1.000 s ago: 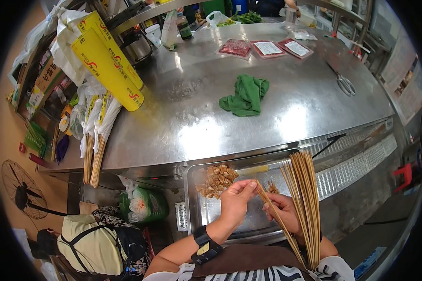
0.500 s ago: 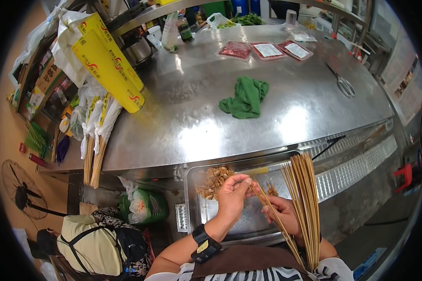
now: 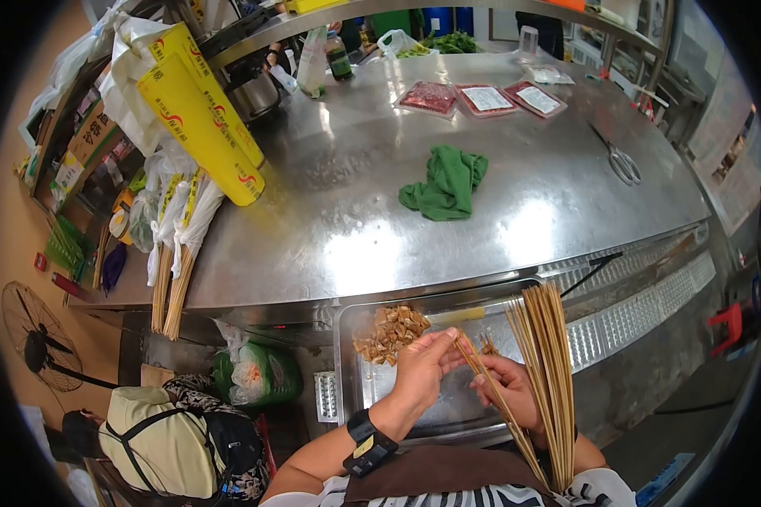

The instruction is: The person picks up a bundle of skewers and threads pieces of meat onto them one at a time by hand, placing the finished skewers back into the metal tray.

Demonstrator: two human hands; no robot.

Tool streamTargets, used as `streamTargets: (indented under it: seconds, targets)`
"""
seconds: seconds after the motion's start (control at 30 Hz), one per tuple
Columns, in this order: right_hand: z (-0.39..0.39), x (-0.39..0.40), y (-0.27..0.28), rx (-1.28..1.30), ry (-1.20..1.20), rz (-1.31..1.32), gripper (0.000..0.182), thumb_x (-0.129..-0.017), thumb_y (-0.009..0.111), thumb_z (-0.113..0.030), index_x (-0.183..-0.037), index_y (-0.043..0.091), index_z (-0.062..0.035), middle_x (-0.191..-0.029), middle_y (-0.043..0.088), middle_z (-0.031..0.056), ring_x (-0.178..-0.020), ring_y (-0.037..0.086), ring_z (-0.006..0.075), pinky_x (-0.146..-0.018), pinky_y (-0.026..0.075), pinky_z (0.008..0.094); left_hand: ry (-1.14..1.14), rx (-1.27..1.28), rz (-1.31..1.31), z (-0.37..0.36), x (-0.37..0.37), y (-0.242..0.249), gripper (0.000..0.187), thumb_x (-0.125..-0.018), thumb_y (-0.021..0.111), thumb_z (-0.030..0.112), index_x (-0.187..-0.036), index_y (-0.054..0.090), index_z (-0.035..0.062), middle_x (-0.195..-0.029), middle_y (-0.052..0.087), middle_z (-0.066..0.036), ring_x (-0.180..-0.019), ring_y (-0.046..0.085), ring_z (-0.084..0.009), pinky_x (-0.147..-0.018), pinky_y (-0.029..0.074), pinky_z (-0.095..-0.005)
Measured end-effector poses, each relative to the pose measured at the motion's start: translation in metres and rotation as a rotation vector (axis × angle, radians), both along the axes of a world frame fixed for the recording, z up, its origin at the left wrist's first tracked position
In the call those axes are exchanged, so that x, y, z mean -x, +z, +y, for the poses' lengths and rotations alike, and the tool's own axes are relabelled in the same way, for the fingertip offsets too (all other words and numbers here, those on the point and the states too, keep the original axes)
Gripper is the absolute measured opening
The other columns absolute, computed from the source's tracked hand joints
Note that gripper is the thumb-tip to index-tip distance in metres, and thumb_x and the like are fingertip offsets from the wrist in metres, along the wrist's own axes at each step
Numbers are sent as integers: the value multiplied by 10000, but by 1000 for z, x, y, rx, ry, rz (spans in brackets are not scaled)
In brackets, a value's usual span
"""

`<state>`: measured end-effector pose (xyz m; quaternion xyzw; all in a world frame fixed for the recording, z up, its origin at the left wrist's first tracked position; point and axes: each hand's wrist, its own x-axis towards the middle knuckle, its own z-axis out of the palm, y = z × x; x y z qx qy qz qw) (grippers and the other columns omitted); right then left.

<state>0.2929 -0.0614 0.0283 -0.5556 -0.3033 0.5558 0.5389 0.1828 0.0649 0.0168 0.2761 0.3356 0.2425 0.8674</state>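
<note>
My left hand [image 3: 423, 367] is closed in a pinch at the upper tips of a few thin bamboo skewers [image 3: 497, 393] over a metal tray [image 3: 343, 397]. Whether a small food piece is between those fingers cannot be made out. My right hand [image 3: 509, 390] is wrapped round the same skewers lower down. A thick fan of more bamboo skewers [image 3: 551, 363] stands against my right wrist and forearm, tips up. Brown cut food pieces [image 3: 391, 332] are heaped at the tray's back left. A few small brown bits [image 3: 488, 346] lie behind my right hand.
On the steel table [image 3: 330, 194] are a green cloth [image 3: 448, 182], scissors [image 3: 624, 165], red meat packs [image 3: 486, 99], yellow film rolls [image 3: 203, 127] and bagged skewers [image 3: 177, 253]. A person [image 3: 165, 444] sits low at left, near a green bin [image 3: 271, 372] and a fan [image 3: 38, 346].
My left hand has come slightly down and right along the skewer tips, its fingers drawn closer together. The right hand keeps its hold. The whole view has shifted slightly.
</note>
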Motion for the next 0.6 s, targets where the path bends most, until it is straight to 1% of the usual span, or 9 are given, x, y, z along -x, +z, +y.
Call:
streamTargets:
  seconds: [0.1, 0.17, 0.27, 0.33, 0.4, 0.53, 0.6]
  targets:
    - [1, 1, 9, 21, 3, 5, 365, -894, 517, -116, -1242, 435, -43, -629, 492, -13, -581, 466, 57, -551, 379, 199, 20, 2, 44, -3, 0, 6, 170, -901, 521, 156, -915, 582, -1, -887, 627, -124, -810, 622, -200, -750, 504, -304]
    - [2, 2, 12, 16, -5, 24, 346, -891, 515, -109, -1220, 430, -46, -631, 499, -7, -582, 472, 63, -557, 381, 204, 26, 0, 38, -5, 0, 6, 203, -888, 547, 164, -927, 566, -35, -897, 634, -153, -829, 632, -208, -773, 512, -312]
    - [4, 3, 14, -2, -27, 36, 309, -882, 515, -93, -1171, 412, -55, -635, 510, 3, -583, 480, 74, -569, 385, 214, 27, -13, 52, -7, 0, 6, 177, -894, 532, 161, -917, 580, -8, -890, 632, -141, -812, 621, -207, -770, 493, -319]
    - [5, 3, 17, -13, -43, 28, 291, -877, 516, -84, -1143, 399, -61, -636, 513, 7, -584, 482, 80, -576, 386, 220, 17, -16, 57, -8, 0, 6, 174, -891, 535, 156, -908, 579, -11, -889, 633, -145, -817, 622, -211, -774, 491, -321]
    - [5, 3, 20, 22, -59, 66, 239, -885, 510, -94, -1067, 363, -43, -590, 504, 19, -544, 475, 80, -646, 434, 230, 8, -19, 64, -10, 0, 7, 171, -889, 537, 152, -898, 578, -15, -888, 634, -149, -821, 623, -216, -778, 488, -323]
    - [5, 4, 11, -18, -81, 88, 210, -877, 520, -79, -1009, 358, -57, -587, 493, 23, -535, 474, 88, -680, 447, 256, -10, -13, 54, -16, 2, 2, 157, -876, 552, 140, -873, 576, -15, -882, 634, -153, -816, 621, -217, -776, 489, -323]
    - [5, 4, 7, -30, -116, 127, 204, -869, 532, -72, -973, 357, -64, -630, 501, 40, -531, 482, 99, -683, 445, 258, -23, -13, 48, -18, 3, -2, 153, -872, 556, 137, -870, 577, -15, -880, 634, -155, -815, 619, -216, -774, 489, -322]
